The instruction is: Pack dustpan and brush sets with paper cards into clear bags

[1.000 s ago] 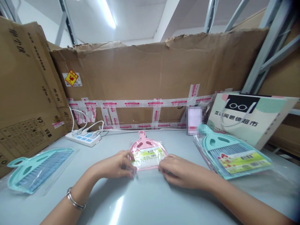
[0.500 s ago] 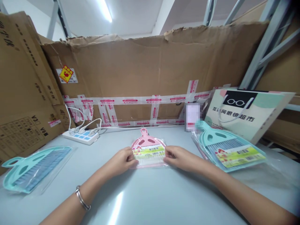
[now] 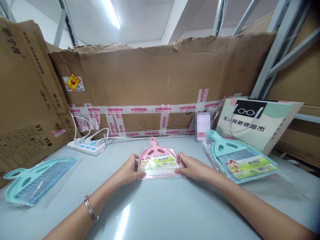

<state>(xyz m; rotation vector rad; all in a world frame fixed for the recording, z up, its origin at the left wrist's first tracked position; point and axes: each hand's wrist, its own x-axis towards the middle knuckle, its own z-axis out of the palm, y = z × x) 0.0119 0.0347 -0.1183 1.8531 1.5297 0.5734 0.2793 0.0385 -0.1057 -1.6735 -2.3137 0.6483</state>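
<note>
A pink dustpan and brush set [image 3: 160, 170] in a clear plastic bag lies on the table in front of me, handle pointing away, with a yellow-green printed label across its middle. My left hand [image 3: 130, 170] grips its left edge, thumb at the near corner and fingers by the rim. On the opposite side my right hand [image 3: 191, 166] holds the right edge, thumb low and index finger higher up. The fingertips of both hands are partly hidden at the rim and wrapper.
A bagged teal dustpan set [image 3: 41, 181] lies at left. Another teal set [image 3: 240, 146] rests on the right, with more wrapped pieces under it. Behind are a power strip [image 3: 87, 146], a blurred-out upright item [image 3: 203, 125], a paper bag [image 3: 257, 123] and a large cardboard wall [image 3: 155, 76].
The fingers of both hands have loosened from a tight pinch to a wider hold on the pink set's edges. The set stays in nearly the same place; the view has shifted slightly.
</note>
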